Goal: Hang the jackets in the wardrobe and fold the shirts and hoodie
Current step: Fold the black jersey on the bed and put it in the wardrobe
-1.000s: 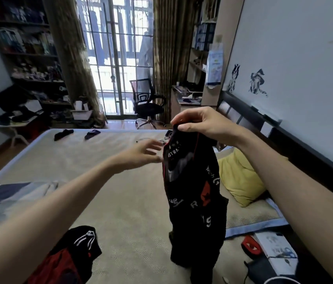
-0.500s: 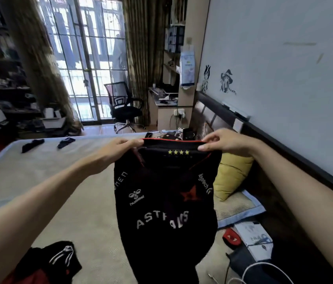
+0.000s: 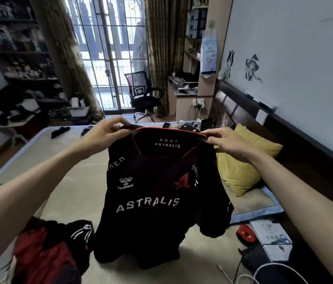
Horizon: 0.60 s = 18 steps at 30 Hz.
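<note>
A black shirt point(image 3: 153, 197) with white "ASTRALIS" lettering and red trim hangs spread out in front of me above the bed point(image 3: 73, 181). My left hand point(image 3: 105, 133) pinches its left shoulder at the collar. My right hand point(image 3: 226, 141) pinches the right shoulder. The shirt's front faces me, and its hem touches the mattress. A second black and red garment point(image 3: 49, 251) lies crumpled on the bed at the lower left.
A yellow pillow point(image 3: 241, 160) rests against the dark headboard point(image 3: 280, 128) to the right. Cables, a white box point(image 3: 272, 236) and a red item lie at the lower right. An office chair point(image 3: 143, 95), a desk and a window stand beyond the bed. Cluttered shelves fill the left wall.
A second ago only my right hand held the bunched shirt. My left hand has taken the other shoulder, and the shirt is now spread wide and lifted slightly higher.
</note>
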Motion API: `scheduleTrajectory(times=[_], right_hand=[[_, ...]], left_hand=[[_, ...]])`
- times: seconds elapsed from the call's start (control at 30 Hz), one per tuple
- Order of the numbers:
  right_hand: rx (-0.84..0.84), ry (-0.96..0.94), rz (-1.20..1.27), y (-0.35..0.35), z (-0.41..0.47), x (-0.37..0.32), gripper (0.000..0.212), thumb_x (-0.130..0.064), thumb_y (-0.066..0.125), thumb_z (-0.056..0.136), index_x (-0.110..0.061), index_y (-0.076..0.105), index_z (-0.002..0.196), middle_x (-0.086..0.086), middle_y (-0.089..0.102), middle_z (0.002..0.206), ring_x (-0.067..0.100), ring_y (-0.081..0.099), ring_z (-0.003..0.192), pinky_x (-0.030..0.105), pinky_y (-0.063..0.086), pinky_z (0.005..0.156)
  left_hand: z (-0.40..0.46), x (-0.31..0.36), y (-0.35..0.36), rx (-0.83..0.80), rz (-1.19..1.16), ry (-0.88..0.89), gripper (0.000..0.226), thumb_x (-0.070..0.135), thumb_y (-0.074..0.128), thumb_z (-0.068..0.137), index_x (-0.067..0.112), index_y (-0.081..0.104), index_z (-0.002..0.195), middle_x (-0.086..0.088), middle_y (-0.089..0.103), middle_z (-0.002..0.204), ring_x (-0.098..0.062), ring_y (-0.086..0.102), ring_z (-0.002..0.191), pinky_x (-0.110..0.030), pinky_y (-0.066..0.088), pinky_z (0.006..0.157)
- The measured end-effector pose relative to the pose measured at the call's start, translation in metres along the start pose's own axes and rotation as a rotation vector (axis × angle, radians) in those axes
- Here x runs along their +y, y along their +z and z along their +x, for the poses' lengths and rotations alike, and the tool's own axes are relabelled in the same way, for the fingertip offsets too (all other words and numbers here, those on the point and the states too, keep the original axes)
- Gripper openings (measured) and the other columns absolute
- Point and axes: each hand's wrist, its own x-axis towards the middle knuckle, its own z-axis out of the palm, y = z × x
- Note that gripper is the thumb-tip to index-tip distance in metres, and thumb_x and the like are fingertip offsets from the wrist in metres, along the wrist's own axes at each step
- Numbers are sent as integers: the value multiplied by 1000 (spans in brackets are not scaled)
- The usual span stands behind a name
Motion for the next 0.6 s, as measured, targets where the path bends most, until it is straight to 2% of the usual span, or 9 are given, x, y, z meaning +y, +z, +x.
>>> scheduleTrajectory(times=[0.1,0.13,0.2,0.23,0.3,0.33,0.4,0.5,0.6], right_hand=[[28,-64,-89,1,11,-4,36,3,43,103,-17,70,117,9,65,101,18,59,93,25,51,78],[25,-85,-104,2,14,-6,38,3,41,103,-17,70,116,10,63,101,18,58,92,27,51,80],[4,-112,-80,4,22,-7,36,0,41,104,-22,69,108,7,61,95,12,59,85,28,51,77],[-18,-122,-47,7,24,-9,32,-2,43,105,-23,68,104,2,62,90,6,60,78,24,52,73],[-86,-137,36,13,26,-14,25,-7,46,106,-20,66,100,-5,61,82,-4,61,68,15,52,66],[-123,-142,70,16,26,-15,23,-9,47,106,-19,67,100,-7,62,81,-4,62,69,13,52,65],[-173,-156,94,22,22,-16,22,-13,49,106,-19,70,102,-8,66,83,-2,64,76,13,53,68],[-139,-215,56,27,11,-20,19,-20,56,104,-18,75,102,-13,73,83,-1,66,78,12,51,69],[-47,-275,46,25,-10,-32,16,-23,63,100,-18,77,96,-14,74,76,-2,66,71,11,50,64]], left_hand=[[-4,0,-5,107,110,55,24,41,72,89,19,74,99,-17,71,87,-12,58,78,-35,45,74],[-7,1,-5,137,104,47,29,44,73,86,16,74,95,-12,68,78,-9,54,73,-33,43,71],[-14,1,-4,189,67,-19,26,37,75,88,12,68,83,7,56,62,-2,47,61,-24,38,60],[-18,-2,-4,204,53,-58,25,33,75,89,12,63,80,10,54,61,-1,46,59,-21,36,57],[-31,-5,-2,240,21,-108,32,32,76,88,9,56,78,1,56,71,-8,51,65,-26,39,60],[-38,-5,-1,258,3,-120,38,33,77,87,5,53,79,-4,55,74,-11,53,68,-29,40,61],[-55,-4,0,280,-1,-152,42,35,78,86,5,49,79,-4,51,71,-8,51,60,-24,40,56],[-74,3,-1,291,57,-172,41,35,78,85,12,47,75,0,48,66,0,48,52,-14,37,48],[-91,21,-3,291,26,-102,27,34,76,87,20,59,71,1,59,72,-2,57,62,-15,44,55]])
